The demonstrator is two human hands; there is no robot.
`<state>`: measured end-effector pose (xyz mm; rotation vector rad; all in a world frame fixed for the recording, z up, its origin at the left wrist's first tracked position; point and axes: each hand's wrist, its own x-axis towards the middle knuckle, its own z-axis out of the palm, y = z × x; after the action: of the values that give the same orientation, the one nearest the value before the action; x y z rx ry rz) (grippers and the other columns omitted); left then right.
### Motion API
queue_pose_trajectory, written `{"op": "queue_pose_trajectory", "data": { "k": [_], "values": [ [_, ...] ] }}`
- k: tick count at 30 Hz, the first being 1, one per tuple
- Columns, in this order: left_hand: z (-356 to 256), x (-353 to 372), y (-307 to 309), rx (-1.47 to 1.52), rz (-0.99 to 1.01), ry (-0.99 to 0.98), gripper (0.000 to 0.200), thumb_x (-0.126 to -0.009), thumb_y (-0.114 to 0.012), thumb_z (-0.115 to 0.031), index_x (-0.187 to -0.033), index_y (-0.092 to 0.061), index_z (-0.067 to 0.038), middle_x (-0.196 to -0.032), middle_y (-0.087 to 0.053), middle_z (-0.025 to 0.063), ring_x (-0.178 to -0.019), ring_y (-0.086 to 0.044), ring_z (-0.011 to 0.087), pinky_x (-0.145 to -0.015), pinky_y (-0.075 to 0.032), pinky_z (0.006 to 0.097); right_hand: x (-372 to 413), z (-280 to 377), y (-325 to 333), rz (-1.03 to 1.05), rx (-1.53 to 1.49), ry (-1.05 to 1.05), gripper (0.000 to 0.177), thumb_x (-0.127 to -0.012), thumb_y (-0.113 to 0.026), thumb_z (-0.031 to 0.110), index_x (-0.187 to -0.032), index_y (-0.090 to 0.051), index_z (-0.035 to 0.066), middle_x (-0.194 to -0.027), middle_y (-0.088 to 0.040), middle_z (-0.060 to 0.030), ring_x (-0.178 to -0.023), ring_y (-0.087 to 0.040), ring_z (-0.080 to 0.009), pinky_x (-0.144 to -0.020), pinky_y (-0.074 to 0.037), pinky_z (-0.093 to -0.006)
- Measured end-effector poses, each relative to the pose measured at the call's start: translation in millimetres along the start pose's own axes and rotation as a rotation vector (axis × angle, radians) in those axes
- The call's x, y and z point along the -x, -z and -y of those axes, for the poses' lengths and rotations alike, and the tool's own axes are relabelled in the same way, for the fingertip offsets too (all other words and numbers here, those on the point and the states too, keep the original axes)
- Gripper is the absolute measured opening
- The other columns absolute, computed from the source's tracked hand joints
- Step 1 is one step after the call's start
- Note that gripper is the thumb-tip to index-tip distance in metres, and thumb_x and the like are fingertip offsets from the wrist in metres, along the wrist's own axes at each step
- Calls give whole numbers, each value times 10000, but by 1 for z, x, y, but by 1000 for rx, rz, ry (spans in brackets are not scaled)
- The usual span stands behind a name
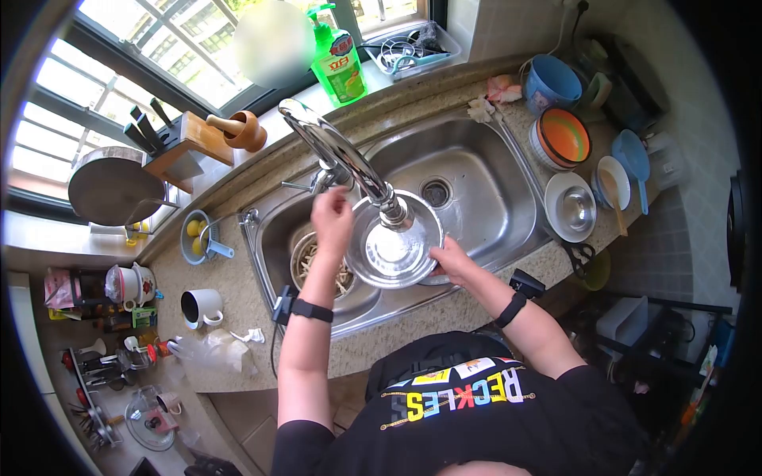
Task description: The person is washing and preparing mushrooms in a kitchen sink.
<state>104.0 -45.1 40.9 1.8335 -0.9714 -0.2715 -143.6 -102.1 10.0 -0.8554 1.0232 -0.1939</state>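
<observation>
My right hand grips the rim of a shiny metal bowl from the right, thumb on the edge. The bowl hangs over the divider of the double sink, directly below the chrome faucet, and looks to have water in it. By the faucet's base, near the lever, my left hand is raised with its fingers curled; I see nothing in them. Under my left forearm, a round container of pale strips sits in the left basin, partly hidden.
Left of the sink are a blue strainer with yellow items and a white mug. A knife block and green soap bottle line the sill. Stacked bowls, a white plate and scissors lie right.
</observation>
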Motion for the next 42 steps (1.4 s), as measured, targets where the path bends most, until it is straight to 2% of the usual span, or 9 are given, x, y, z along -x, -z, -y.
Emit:
{"op": "queue_pose_trajectory", "data": {
  "k": [3, 7, 12, 21, 25, 30, 33, 38, 42],
  "values": [
    [-34, 26, -30, 567, 340, 331, 125, -757, -651, -38, -875, -662, 2, -801, -651, 27, -720, -578, 73, -642, -460, 222, 2, -19, 17, 96, 30, -42, 342, -762, -482, 46, -1103, -470, 27, -811, -592, -64, -618, -602, -143, -439, -496, -269],
    [-51, 45, -68, 875, 346, 599, 177, -779, -651, -104, -945, -635, -43, -857, -644, 70, -684, -599, 125, -556, -449, 222, 20, -9, 52, -55, 45, -64, 274, -809, -463, 73, -1078, -503, 43, -849, -618, -73, -666, -619, -141, -453, -505, -260],
    [-48, 46, -86, 1165, 349, 749, 301, -869, -559, -267, -1037, -556, -18, -1010, -601, 84, -947, -575, 231, -832, -459, 366, 7, 2, 37, -163, 11, 57, 324, -803, -446, 47, -1126, -457, 66, -925, -599, -75, -696, -618, -164, -506, -531, -284],
    [-52, 47, -23, 992, 347, 683, 274, -858, -519, -102, -1130, -542, -73, -1022, -614, 42, -921, -585, 141, -774, -465, 299, 0, -21, 72, -12, -114, -78, 284, -747, -467, 29, -1025, -500, 80, -826, -578, -58, -610, -577, -153, -464, -488, -288],
    [-56, 51, -16, 968, 142, 643, 371, -886, -484, -88, -1253, -455, -43, -1127, -560, 92, -1000, -550, 159, -809, -476, 312, -8, -11, 60, -169, -123, -25, 322, -745, -450, 22, -1056, -486, 99, -832, -580, -54, -604, -579, -156, -474, -495, -281],
    [-7, 37, -4, 908, -152, 730, 483, -815, -556, -28, -1263, -394, -106, -1037, -520, 98, -901, -539, 212, -758, -483, 349, -22, -30, 49, -30, -113, -78, 338, -743, -473, 28, -1074, -472, 94, -824, -575, -49, -610, -576, -162, -470, -497, -295],
    [30, 10, 23, 781, -222, 762, 641, -799, -594, -118, -1353, -273, -126, -1283, -400, 122, -1228, -339, 278, -959, -308, 449, -16, -35, 64, -32, -173, -110, 341, -735, -473, 21, -1068, -469, 93, -790, -562, -45, -601, -569, -155, -454, -490, -290],
    [63, -41, 54, 959, -295, 718, 821, -788, -587, -146, -1429, -74, -142, -1489, -100, 97, -1381, 0, 210, -1054, 5, 508, 2, -26, 85, -63, -205, -75, 340, -723, -464, 2, -1056, -467, 74, -756, -554, -53, -550, -560, -160, -402, -473, -283],
    [70, -67, 50, 1026, -306, 634, 761, -800, -595, -166, -1416, -148, -147, -1473, -167, 71, -1376, -32, 196, -1051, 30, 523, 8, -21, 83, -97, -186, -61, 330, -728, -464, 5, -1050, -476, 76, -752, -553, -50, -552, -561, -159, -401, -470, -279]
  ]
}}
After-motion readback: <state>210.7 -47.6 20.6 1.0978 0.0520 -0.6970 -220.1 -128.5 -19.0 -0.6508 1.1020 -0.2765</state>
